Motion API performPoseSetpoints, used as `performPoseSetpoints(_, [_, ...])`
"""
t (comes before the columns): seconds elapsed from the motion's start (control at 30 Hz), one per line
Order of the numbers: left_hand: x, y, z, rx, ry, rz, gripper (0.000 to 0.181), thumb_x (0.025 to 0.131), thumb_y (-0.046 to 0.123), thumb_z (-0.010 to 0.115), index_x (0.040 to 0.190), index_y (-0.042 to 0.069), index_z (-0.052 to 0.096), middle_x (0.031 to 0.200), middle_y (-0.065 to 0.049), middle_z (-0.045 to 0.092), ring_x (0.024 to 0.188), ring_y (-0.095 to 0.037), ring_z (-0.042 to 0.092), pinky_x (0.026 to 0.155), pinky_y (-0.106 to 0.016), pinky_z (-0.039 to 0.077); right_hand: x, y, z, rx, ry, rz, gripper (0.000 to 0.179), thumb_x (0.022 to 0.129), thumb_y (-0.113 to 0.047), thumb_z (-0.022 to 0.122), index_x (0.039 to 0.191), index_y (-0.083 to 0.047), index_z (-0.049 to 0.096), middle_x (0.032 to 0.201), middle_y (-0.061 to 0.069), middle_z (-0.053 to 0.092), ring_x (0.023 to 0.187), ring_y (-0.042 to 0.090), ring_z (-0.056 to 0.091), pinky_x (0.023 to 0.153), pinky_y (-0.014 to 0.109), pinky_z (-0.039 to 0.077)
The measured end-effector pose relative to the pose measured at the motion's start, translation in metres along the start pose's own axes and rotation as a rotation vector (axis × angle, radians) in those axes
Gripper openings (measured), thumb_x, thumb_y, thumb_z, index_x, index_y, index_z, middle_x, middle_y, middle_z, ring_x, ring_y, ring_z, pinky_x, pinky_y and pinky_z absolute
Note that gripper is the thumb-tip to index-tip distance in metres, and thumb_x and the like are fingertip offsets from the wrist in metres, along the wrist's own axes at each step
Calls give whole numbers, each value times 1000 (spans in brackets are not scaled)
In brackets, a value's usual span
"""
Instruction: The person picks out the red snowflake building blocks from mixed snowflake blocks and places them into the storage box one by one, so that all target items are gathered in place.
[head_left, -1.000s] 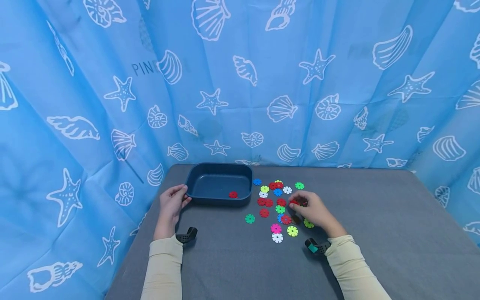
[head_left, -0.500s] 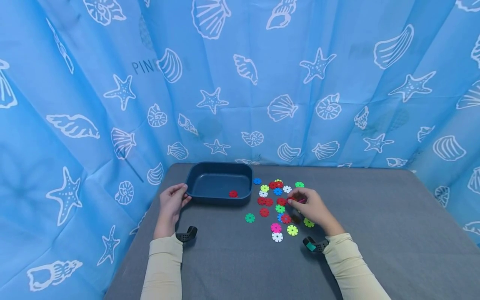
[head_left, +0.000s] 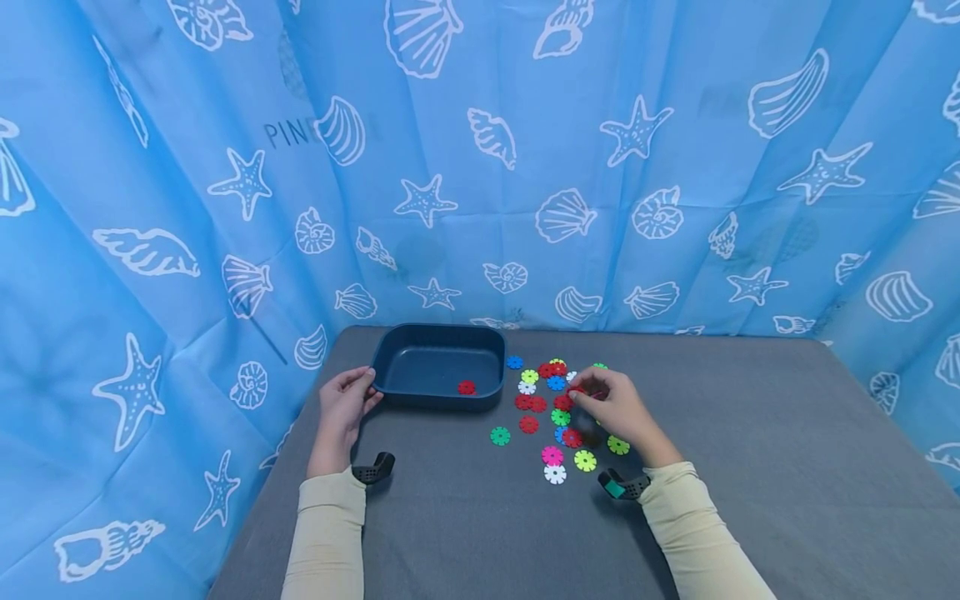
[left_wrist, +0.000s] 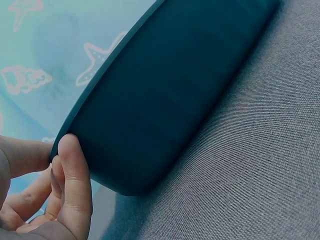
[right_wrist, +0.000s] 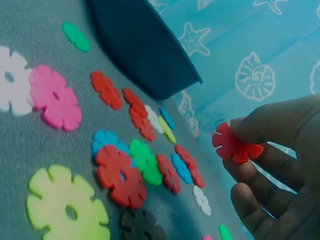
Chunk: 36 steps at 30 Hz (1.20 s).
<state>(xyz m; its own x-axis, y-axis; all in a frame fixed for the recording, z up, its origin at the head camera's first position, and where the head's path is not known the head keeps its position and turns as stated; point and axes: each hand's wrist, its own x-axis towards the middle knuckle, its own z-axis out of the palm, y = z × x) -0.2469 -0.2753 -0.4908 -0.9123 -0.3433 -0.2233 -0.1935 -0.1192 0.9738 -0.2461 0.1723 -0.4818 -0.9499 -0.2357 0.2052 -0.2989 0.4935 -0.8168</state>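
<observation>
My left hand pinches the near left corner of a dark blue plastic bin, thumb and fingers at its rim. In the left wrist view, the fingertips press the bin's outer wall. One red notched disc lies inside the bin. Above the scattered discs, my right hand pinches a red snowflake building disc between thumb and fingers, close over the pile in the head view. Beneath lie red discs, a green disc and a yellow-green disc.
Several more discs, including a pink disc, a white disc and a green disc, lie on the grey cloth-covered table. A blue shell-print curtain hangs behind the table's far edge.
My right hand has shifted a little left and away from me, the red disc still in its fingers. The left hand and the bin have stayed where they were.
</observation>
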Motion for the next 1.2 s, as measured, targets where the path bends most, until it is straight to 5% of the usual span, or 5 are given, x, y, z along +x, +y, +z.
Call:
performPoseSetpoints(0.7, [2, -1, -2, 16, -3, -6, 46, 108, 30, 65, 144, 4, 59, 132, -16, 57, 98, -15, 63, 87, -22, 64, 8, -12, 11, 156, 35, -27, 13, 97, -10, 78, 105, -2, 71, 101, 17, 75, 86, 20, 71, 76, 23, 60])
performPoseSetpoints(0.97, [3, -2, -1, 15, -3, -1, 45, 108, 31, 64, 144, 4, 59, 133, -16, 58, 99, -15, 64, 87, -22, 64, 11, -18, 17, 220, 29, -40, 14, 98, -7, 77, 105, 1, 70, 104, 22, 75, 88, 37, 72, 73, 22, 60])
performPoseSetpoints(1.2, [2, -2, -1, 19, -1, -2, 46, 108, 32, 64, 144, 5, 59, 132, -16, 58, 99, -15, 63, 88, -22, 64, 17, -24, 24, 231, 19, -40, 13, 99, -8, 76, 105, 1, 70, 104, 22, 75, 88, 33, 73, 72, 24, 60])
